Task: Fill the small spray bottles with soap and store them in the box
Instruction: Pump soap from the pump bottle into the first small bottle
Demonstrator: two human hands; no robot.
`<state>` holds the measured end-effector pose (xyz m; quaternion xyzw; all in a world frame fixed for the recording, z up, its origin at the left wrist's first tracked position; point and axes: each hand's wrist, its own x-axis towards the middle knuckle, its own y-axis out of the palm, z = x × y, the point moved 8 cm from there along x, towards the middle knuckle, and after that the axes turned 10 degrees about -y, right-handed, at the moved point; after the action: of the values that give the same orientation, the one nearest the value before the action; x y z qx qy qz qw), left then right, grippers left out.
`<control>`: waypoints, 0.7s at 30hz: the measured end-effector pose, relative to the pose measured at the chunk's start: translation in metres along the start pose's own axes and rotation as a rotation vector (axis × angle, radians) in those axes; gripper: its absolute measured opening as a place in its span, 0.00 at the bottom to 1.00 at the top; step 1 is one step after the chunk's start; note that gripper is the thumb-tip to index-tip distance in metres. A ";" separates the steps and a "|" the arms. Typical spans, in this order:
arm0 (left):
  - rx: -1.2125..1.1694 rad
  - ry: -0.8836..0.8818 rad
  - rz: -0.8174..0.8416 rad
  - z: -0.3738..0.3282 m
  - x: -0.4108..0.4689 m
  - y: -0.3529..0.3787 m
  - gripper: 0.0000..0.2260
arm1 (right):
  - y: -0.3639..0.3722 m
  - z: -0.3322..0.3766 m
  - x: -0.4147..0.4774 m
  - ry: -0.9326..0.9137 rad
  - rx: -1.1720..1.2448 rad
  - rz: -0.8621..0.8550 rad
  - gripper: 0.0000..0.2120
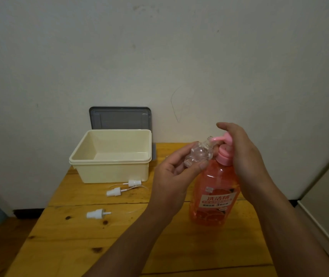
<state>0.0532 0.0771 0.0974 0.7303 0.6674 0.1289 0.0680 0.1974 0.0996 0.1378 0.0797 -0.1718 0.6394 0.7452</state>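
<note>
On the near half of the wooden table (59, 246), one loose spray head (98, 214) lies at left, and the soap bottle (213, 192) stands upright at right. Above it, my left hand (171, 176) grips the small spray bottle (199, 154), fingers and thumb curled round its clear body. The bottle is tilted, with its open neck at the nozzle of the pink pump (224, 139). My right hand (239, 152) rests over the pump top, fingers loosely extended and closing round nothing. The step in hand is, by my judgement, filling. The next move calls for a steady downward press while the neck stays aligned under the nozzle. Further back, two more spray heads (114, 192) lie just before the cream box (75, 158). No bottle shows inside it. Its grey lid (119, 117) leans against the wall.
</note>
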 end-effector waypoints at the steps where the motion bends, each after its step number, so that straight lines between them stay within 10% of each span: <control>1: 0.000 0.001 0.002 0.000 0.000 0.000 0.20 | 0.000 0.000 0.001 -0.007 -0.012 0.000 0.14; 21: -0.022 -0.007 0.007 0.001 0.000 0.001 0.20 | 0.003 0.003 -0.001 -0.004 -0.019 0.022 0.14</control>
<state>0.0541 0.0767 0.0966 0.7323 0.6630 0.1342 0.0779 0.1942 0.0976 0.1400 0.0720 -0.1800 0.6459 0.7384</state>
